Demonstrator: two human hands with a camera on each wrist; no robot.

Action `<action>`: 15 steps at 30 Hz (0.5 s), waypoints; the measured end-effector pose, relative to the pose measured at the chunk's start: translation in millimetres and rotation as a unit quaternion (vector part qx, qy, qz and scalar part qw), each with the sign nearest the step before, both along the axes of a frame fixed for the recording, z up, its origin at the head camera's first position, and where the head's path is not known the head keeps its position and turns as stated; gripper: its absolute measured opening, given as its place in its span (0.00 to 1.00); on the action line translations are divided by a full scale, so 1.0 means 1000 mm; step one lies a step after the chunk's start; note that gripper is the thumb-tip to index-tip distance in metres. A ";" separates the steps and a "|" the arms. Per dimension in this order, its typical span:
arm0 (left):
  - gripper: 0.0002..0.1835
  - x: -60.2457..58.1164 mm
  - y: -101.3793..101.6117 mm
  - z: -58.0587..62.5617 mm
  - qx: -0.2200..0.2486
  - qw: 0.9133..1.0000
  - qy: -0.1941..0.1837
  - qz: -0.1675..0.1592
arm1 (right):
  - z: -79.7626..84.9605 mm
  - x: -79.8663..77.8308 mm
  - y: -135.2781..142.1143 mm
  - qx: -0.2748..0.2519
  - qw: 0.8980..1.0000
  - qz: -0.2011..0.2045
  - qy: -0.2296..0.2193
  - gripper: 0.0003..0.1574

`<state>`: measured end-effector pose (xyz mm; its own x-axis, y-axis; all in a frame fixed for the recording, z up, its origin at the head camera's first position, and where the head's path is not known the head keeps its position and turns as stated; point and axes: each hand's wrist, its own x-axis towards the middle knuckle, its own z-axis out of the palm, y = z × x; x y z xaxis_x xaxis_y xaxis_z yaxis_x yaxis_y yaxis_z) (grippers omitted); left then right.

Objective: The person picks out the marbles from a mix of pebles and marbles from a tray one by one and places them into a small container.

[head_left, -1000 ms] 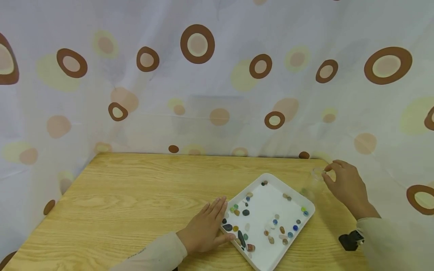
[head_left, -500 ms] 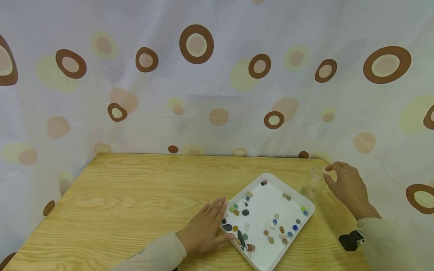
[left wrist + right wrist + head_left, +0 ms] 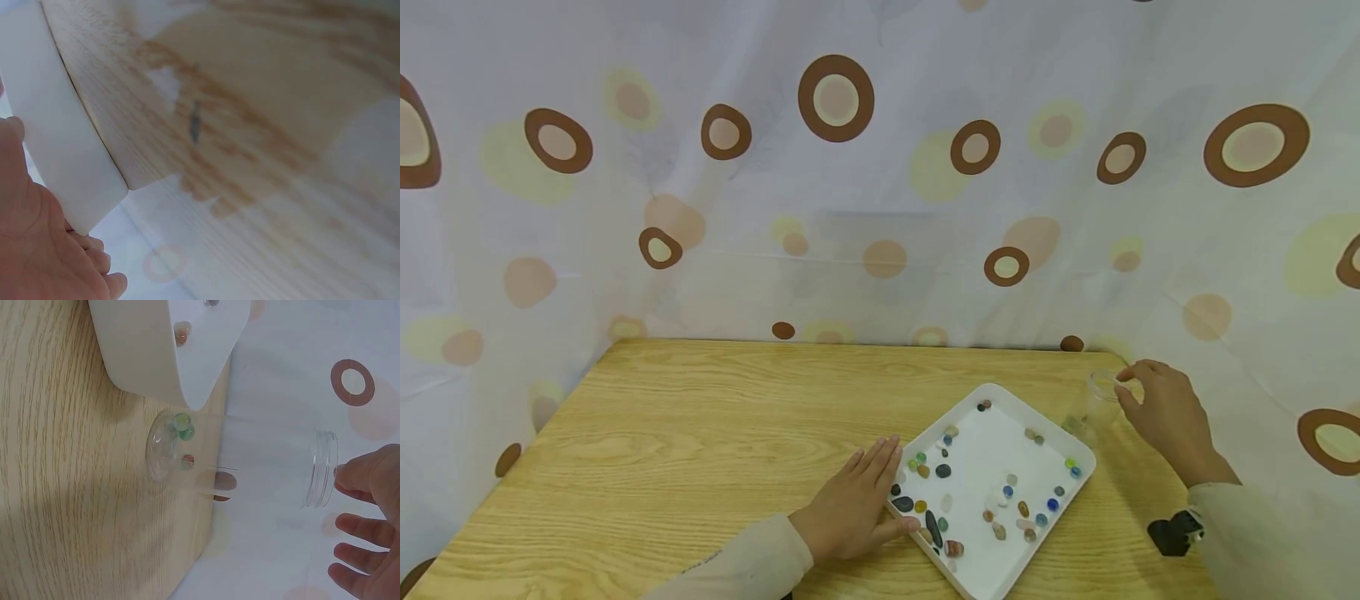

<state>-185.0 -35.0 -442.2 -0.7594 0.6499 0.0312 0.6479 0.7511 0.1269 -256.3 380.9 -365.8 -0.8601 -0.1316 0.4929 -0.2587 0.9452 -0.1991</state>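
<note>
A shallow white tray (image 3: 985, 446) of small coloured stones and glass marbles lies angled on the table. My left hand (image 3: 853, 504) rests along its near left edge, fingers straight and thumb over the rim; the left wrist view shows that hand beside the tray wall (image 3: 50, 119). At the tray's far right stands a clear jar (image 3: 262, 456) without a lid. Several marbles and stones, among them green marbles (image 3: 183, 425), sit at its bottom. My right hand (image 3: 1168, 417) is at the jar's mouth, thumb and forefinger at the rim, other fingers loosely bent.
The wood-grain table (image 3: 700, 425) extends far to the left. A white curtain (image 3: 880, 167) with brown rings hangs along its back. A dark device (image 3: 1176, 533) sits by the right sleeve. Stones inside the tray are scattered mostly along its edges.
A small stone has dropped into the jar and come to rest at the bottom. My right hand has lowered slightly, its thumb and forefinger a little apart. The left hand and tray have stayed put.
</note>
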 end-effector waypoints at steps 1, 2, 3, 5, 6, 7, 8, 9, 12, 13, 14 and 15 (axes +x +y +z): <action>0.50 0.000 0.000 0.000 0.001 1.000 0.000 -0.001 | 0.000 0.000 0.000 -0.001 1.000 0.001 -0.001 0.10; 0.50 0.000 0.000 0.000 0.001 1.000 0.001 -0.001 | 0.000 0.000 -0.001 -0.001 1.000 0.002 -0.002 0.10; 0.49 0.000 0.000 0.000 0.001 1.000 0.002 -0.001 | 0.001 0.000 -0.001 -0.002 1.000 0.003 -0.004 0.10; 0.49 0.000 0.000 0.000 0.003 1.000 0.002 -0.002 | 0.002 0.000 -0.002 -0.003 1.000 0.004 -0.007 0.10; 0.49 0.000 0.000 0.000 0.003 1.000 0.002 -0.002 | 0.003 0.000 -0.003 -0.003 1.000 0.004 -0.011 0.10; 0.49 0.000 -0.001 0.000 0.003 1.000 0.003 -0.002 | 0.004 0.000 -0.004 -0.003 1.000 0.003 -0.014 0.10; 0.49 0.000 -0.001 0.000 0.003 1.000 0.003 -0.003 | 0.004 0.000 -0.004 -0.003 1.000 0.005 -0.014 0.10; 0.49 0.000 -0.001 0.000 0.003 1.000 0.003 -0.003 | 0.003 -0.001 -0.004 -0.004 1.000 0.007 -0.012 0.10; 0.49 0.000 -0.001 0.000 0.003 1.000 0.004 -0.005 | -0.001 -0.004 -0.006 0.000 1.000 0.021 0.009 0.09; 0.49 0.000 -0.001 -0.001 0.004 1.000 0.003 -0.005 | -0.002 -0.006 -0.007 0.001 0.999 0.028 0.016 0.09; 0.49 0.000 -0.001 0.000 0.004 1.000 0.004 -0.006 | -0.004 -0.008 -0.009 0.002 0.999 0.036 0.023 0.09; 0.49 0.000 -0.001 0.000 0.005 1.000 0.005 -0.007 | -0.005 -0.009 -0.013 0.004 0.999 0.046 0.025 0.09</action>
